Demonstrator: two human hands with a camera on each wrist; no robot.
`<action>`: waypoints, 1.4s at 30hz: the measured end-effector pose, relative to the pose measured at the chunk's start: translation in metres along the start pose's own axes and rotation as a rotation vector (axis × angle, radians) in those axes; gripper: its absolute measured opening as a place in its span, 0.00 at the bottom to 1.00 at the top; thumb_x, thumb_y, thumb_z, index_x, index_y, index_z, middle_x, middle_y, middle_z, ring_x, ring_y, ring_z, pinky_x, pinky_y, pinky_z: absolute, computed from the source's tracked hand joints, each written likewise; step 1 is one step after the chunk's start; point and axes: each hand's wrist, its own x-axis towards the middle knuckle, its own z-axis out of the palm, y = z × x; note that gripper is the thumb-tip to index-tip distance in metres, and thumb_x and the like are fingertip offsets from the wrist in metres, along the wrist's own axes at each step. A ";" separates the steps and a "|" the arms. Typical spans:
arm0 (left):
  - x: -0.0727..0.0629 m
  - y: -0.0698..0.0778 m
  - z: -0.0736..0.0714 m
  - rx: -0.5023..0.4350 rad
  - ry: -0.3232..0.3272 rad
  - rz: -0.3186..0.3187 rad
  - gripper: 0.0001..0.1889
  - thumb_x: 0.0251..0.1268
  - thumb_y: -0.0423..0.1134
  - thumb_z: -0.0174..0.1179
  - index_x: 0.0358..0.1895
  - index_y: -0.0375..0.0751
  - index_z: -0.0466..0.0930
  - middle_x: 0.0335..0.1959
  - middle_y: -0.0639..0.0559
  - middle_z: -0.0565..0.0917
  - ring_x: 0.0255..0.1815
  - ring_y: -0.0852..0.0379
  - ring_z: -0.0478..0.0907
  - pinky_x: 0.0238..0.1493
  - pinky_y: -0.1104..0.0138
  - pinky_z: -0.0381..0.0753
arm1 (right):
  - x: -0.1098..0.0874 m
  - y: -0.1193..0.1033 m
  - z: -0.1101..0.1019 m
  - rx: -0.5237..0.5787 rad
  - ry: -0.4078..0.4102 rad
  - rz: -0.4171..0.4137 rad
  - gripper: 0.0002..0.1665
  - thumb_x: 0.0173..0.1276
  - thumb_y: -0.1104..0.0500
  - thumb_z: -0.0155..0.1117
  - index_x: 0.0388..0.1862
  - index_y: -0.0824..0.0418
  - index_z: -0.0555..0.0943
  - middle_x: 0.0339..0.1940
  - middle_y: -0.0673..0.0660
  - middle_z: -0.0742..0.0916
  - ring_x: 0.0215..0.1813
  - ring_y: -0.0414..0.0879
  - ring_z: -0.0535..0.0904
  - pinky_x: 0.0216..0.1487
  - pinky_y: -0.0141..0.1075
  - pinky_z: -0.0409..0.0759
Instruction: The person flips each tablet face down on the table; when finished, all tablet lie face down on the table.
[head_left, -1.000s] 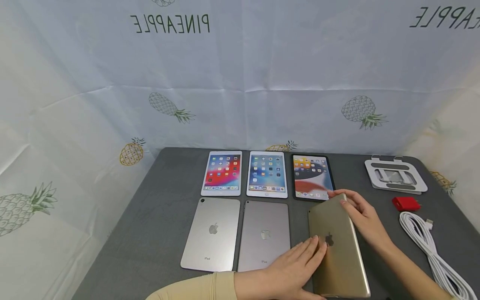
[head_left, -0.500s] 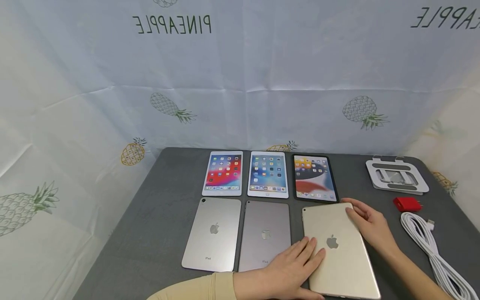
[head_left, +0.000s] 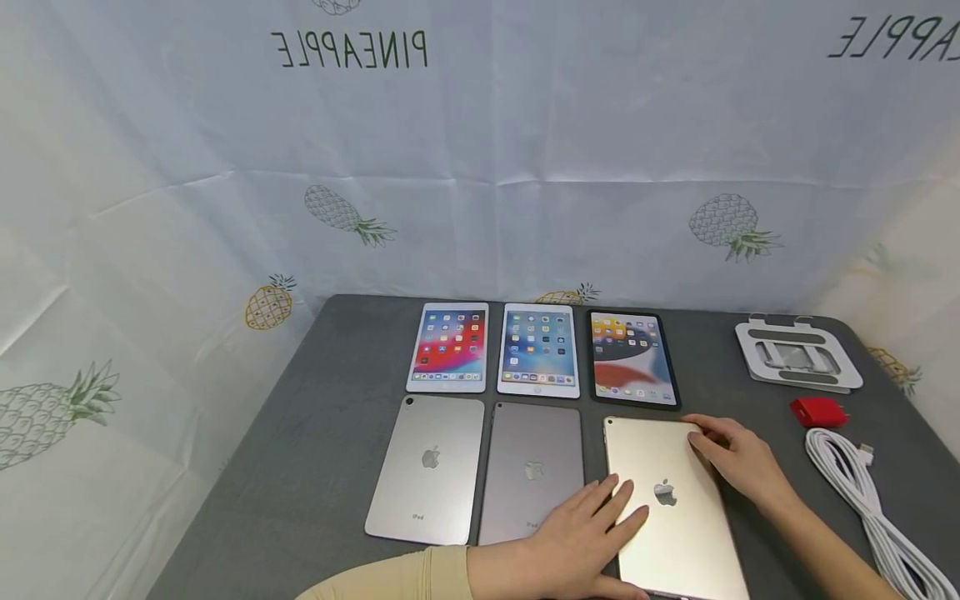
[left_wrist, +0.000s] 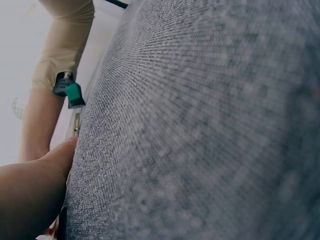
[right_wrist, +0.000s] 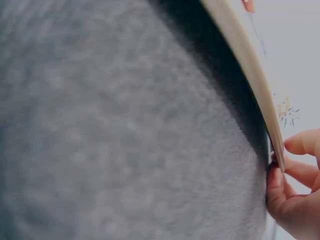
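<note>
A gold tablet lies back up at the front right, the dark apple logo showing on it. My right hand pinches its far right corner between thumb and fingers. From the right wrist view, the tablet's edge stands a little above the cloth with a shadow beneath, and my right hand's fingers are at its corner. My left hand has its fingers spread straight over the tablet's left edge, thumb near the front edge. The left wrist view shows mostly grey cloth beside the left hand.
Left of the gold tablet lie a grey tablet and a silver tablet, backs up. Behind them are three lit tablets: white, white and black. At right sit a folded stand, red charger and white cable.
The gold tablet has come down from a steep tilt to lie nearly flat. My right hand has lowered with its corner; the left hand has stayed in about the same place.
</note>
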 end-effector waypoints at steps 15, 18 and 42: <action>-0.001 0.000 0.001 -0.029 0.001 -0.023 0.46 0.63 0.76 0.39 0.77 0.50 0.55 0.76 0.45 0.57 0.77 0.46 0.46 0.72 0.54 0.54 | 0.002 -0.006 0.007 -0.062 0.072 -0.168 0.14 0.65 0.62 0.62 0.47 0.69 0.82 0.38 0.60 0.77 0.37 0.47 0.68 0.30 0.35 0.65; -0.001 0.000 0.001 -0.028 -0.004 -0.025 0.46 0.63 0.76 0.39 0.77 0.49 0.55 0.76 0.44 0.56 0.77 0.45 0.46 0.73 0.54 0.53 | 0.003 -0.006 0.007 -0.073 0.080 -0.185 0.14 0.64 0.63 0.63 0.47 0.69 0.82 0.40 0.61 0.77 0.36 0.47 0.69 0.29 0.35 0.65; -0.006 -0.019 -0.013 -0.353 -0.051 0.006 0.35 0.71 0.65 0.45 0.73 0.49 0.64 0.76 0.47 0.59 0.77 0.52 0.50 0.73 0.60 0.54 | 0.012 -0.031 0.015 -0.015 0.036 -0.285 0.18 0.63 0.64 0.65 0.52 0.67 0.80 0.56 0.72 0.76 0.55 0.66 0.65 0.45 0.58 0.67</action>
